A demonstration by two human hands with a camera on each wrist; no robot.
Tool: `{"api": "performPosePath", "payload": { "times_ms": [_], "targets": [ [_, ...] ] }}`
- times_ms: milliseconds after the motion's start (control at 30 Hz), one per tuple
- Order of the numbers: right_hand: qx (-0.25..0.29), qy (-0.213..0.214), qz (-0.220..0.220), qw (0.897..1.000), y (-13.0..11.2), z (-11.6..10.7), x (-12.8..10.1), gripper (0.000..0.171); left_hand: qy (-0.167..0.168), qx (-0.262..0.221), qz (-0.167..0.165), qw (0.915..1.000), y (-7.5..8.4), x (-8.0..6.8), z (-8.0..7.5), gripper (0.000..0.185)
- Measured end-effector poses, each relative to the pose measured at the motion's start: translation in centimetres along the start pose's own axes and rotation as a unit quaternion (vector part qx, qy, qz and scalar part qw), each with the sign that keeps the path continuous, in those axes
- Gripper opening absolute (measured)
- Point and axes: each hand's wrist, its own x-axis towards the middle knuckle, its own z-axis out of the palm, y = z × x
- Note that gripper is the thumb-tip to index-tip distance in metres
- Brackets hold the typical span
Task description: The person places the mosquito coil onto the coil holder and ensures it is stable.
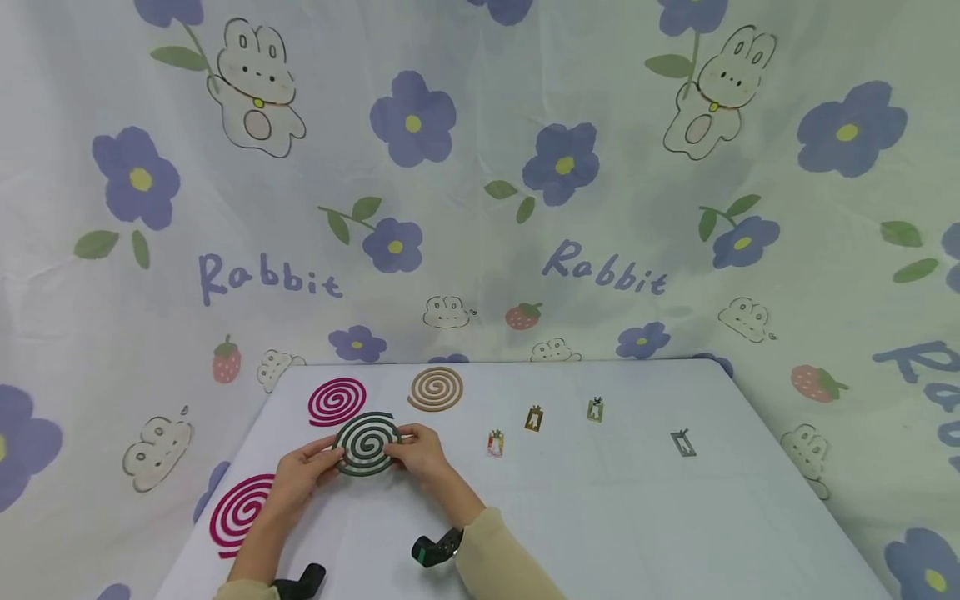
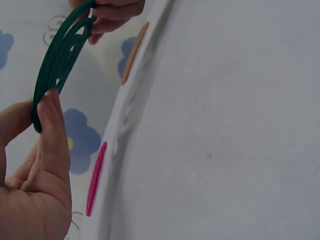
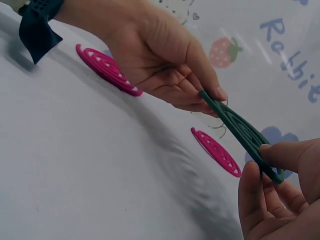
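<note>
Your left hand (image 1: 300,475) and right hand (image 1: 420,454) each pinch an edge of the dark green spiral coil (image 1: 367,443), lifted above the white table (image 1: 600,517). Two magenta spiral coils (image 1: 337,401) (image 1: 238,510) and a tan one (image 1: 436,388) lie nearby; four small metal stands (image 1: 533,418) sit well apart to your right. A rabbit-and-flower cloth (image 1: 480,167) hangs behind.

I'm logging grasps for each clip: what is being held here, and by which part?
The green spiral coil, pinched at opposite rim edges by the left hand and the right hand, lifted off the table.
</note>
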Motion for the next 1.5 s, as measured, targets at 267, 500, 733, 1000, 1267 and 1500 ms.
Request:
{"api": "performPosePath", "payload": {
  "times_ms": [267, 500, 733, 1000, 1267, 1500],
  "targets": [
    [0.026, -0.012, -0.004, 1.000, 0.4, -1.1, -0.2, 0.029, -0.004, -0.046, -0.033, 0.9984, 0.1, -0.2, 1.5, 0.056],
    [0.030, -0.016, -0.013, 0.999, 0.5, -2.4, -0.7, 0.031, -0.015, -0.044, -0.030, 0.9985, -0.6, -0.1, 2.6, 0.048],
    [0.018, -0.006, -0.043, 0.999, 0.7, -3.4, -0.9, 0.033, -0.022, -0.039, -0.021, 0.9988, -0.4, -0.2, 3.8, 0.050],
    [-0.010, 0.018, -0.063, 0.998, 0.7, -4.4, -1.1, 0.035, -0.021, -0.048, -0.024, 0.9983, -0.6, -0.1, 5.2, 0.049],
    [-0.020, 0.034, -0.070, 0.997, 0.2, -5.4, -1.5, 0.035, -0.031, -0.042, -0.015, 0.9985, -0.8, 0.2, 6.3, 0.047],
    [-0.019, 0.039, -0.076, 0.996, -0.1, -6.2, -1.8, 0.034, -0.031, -0.050, -0.019, 0.9981, -0.8, 0.4, 7.1, 0.046]
  ]
}}
